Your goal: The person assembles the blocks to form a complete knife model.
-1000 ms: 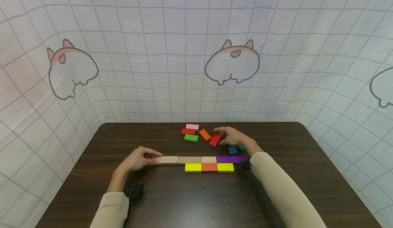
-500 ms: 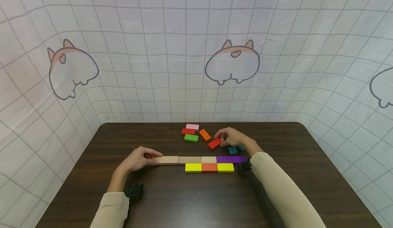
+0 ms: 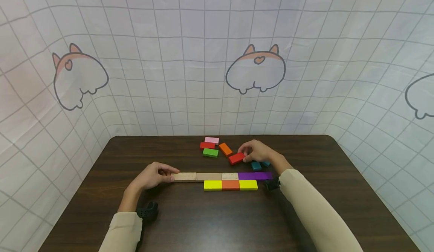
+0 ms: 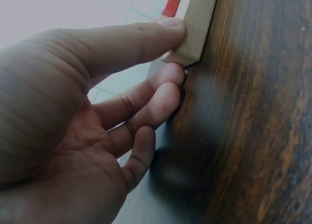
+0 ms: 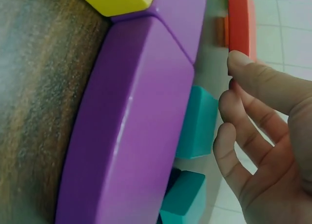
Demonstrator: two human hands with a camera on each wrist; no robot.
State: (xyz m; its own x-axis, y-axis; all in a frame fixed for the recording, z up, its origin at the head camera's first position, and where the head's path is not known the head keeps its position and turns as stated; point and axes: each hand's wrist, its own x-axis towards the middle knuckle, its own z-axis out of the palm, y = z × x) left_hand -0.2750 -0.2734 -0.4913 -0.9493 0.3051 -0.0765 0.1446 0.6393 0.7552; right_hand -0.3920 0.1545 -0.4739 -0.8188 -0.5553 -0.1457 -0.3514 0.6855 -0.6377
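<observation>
Thumb and index finger of my left hand [image 3: 152,174] pinch the left end of a plain wooden block [image 3: 184,176]; the index finger is mostly hidden behind it in the left wrist view. That block begins a straight row with more wooden blocks [image 3: 208,176] and purple blocks [image 3: 255,176]. Against the row's near side lie two yellow blocks [image 3: 213,185] with an orange-red block [image 3: 230,185] between them. Beyond the row, my right hand [image 3: 259,152] pinches a red block [image 5: 239,24] by its right end, beside an orange block [image 3: 225,149].
Pink [image 3: 211,141], second red [image 3: 207,145] and green [image 3: 210,153] blocks lie grouped at the back of the dark table [image 3: 217,222]. Two teal blocks [image 5: 197,121] sit behind the purple ones, under my right wrist. A white gridded cloth [image 3: 190,75] surrounds the table's back and sides.
My right hand's fingers have closed on the red block, which has turned and shifted slightly nearer. My left hand stays at the wooden block.
</observation>
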